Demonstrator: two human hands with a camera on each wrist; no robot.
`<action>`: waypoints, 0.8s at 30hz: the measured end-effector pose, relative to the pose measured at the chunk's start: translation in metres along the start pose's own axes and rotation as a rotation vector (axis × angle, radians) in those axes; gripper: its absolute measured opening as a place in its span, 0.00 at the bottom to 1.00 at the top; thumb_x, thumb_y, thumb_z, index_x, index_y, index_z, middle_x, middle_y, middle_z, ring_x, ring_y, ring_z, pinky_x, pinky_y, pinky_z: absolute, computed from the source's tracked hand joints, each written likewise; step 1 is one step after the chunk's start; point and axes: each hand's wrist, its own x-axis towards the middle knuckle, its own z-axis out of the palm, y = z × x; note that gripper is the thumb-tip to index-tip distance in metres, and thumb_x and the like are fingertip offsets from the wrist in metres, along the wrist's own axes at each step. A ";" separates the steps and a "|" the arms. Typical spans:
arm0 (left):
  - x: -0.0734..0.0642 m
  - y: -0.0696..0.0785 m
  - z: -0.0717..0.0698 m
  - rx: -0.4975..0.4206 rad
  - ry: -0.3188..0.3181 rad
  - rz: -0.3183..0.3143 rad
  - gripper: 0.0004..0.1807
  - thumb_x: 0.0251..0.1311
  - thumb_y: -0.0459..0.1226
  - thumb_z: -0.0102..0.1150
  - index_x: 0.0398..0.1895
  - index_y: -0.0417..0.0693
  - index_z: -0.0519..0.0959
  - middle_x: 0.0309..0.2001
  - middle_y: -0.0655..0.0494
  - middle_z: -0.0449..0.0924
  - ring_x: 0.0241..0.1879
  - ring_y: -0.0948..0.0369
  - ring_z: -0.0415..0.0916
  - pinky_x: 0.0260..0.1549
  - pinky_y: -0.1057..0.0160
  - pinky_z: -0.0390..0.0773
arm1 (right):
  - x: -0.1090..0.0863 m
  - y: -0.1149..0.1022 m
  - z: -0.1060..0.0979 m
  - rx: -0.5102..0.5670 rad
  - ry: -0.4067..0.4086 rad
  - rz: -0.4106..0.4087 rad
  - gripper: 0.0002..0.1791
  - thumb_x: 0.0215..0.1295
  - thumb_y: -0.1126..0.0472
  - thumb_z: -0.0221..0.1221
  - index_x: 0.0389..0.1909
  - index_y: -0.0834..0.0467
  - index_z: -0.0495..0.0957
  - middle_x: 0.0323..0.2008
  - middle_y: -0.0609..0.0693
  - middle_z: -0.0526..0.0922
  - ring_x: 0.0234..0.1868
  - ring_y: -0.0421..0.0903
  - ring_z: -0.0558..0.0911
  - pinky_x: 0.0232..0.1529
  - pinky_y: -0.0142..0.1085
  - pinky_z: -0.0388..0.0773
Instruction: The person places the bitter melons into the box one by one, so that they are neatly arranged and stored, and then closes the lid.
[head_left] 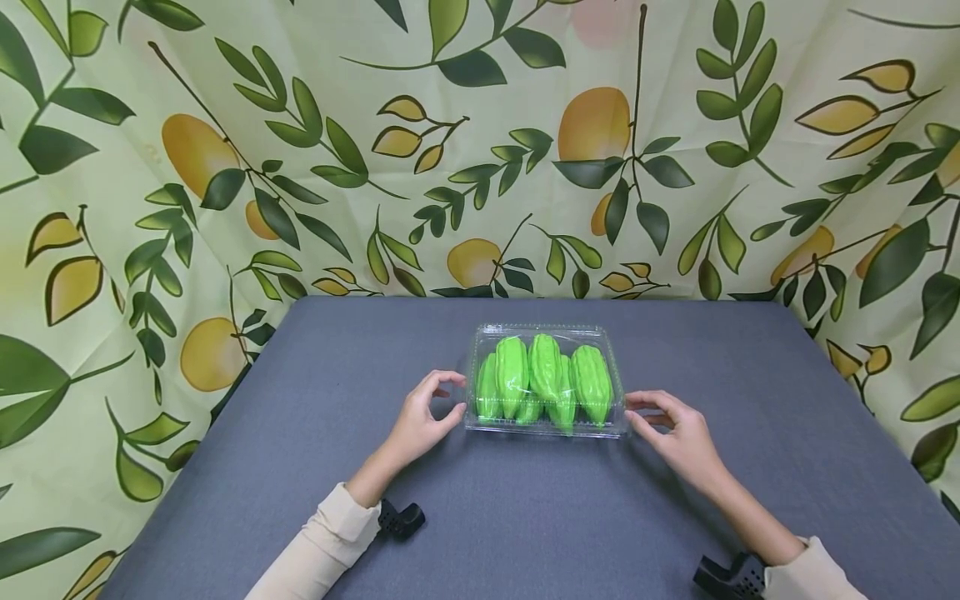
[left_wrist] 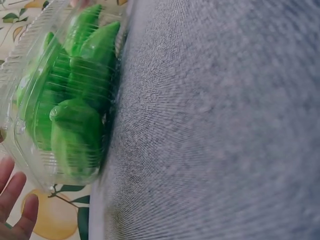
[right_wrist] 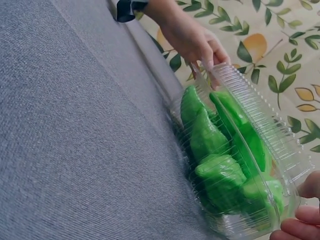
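A clear plastic clamshell box with its lid down sits on the grey table. Several bright green, ridged fruits, like star fruit, lie inside it. My left hand is at the box's left side, thumb and forefinger apart, fingertips close to or touching the edge. Its other fingers spread loosely off the plastic. At the opposite side is my right hand, with thumb and fingertips by the box's near right corner. How firmly they touch the rim cannot be told.
The grey cloth-covered table extends around the box on all sides. Behind it hangs a curtain printed with leaves and orange fruit. A black wrist device shows at the left cuff, another at the right.
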 end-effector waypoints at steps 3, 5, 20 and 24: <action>-0.001 0.000 0.000 -0.020 -0.014 -0.039 0.19 0.53 0.25 0.63 0.50 0.39 0.76 0.46 0.43 0.80 0.49 0.51 0.77 0.45 0.51 0.81 | -0.002 -0.002 0.000 0.028 -0.001 0.003 0.13 0.55 0.74 0.64 0.42 0.65 0.81 0.39 0.60 0.83 0.41 0.17 0.74 0.38 0.16 0.77; -0.002 0.000 -0.001 -0.041 -0.031 -0.066 0.19 0.53 0.25 0.63 0.50 0.38 0.76 0.48 0.42 0.79 0.51 0.50 0.76 0.46 0.50 0.81 | -0.003 -0.003 0.000 0.041 0.002 0.006 0.14 0.54 0.74 0.65 0.43 0.64 0.81 0.40 0.61 0.83 0.41 0.17 0.74 0.37 0.16 0.76; -0.004 0.003 -0.002 -0.175 -0.129 -0.315 0.25 0.56 0.28 0.63 0.57 0.36 0.70 0.53 0.38 0.74 0.51 0.45 0.77 0.45 0.62 0.81 | -0.006 -0.007 0.005 0.216 -0.061 0.222 0.16 0.59 0.72 0.62 0.48 0.72 0.74 0.33 0.23 0.77 0.35 0.23 0.79 0.34 0.21 0.80; -0.003 0.005 -0.002 -0.227 -0.158 -0.410 0.28 0.58 0.29 0.62 0.61 0.36 0.66 0.52 0.36 0.73 0.49 0.46 0.78 0.43 0.69 0.79 | -0.006 -0.009 0.006 0.349 -0.105 0.294 0.18 0.62 0.74 0.58 0.51 0.75 0.68 0.29 0.28 0.80 0.31 0.29 0.82 0.31 0.26 0.83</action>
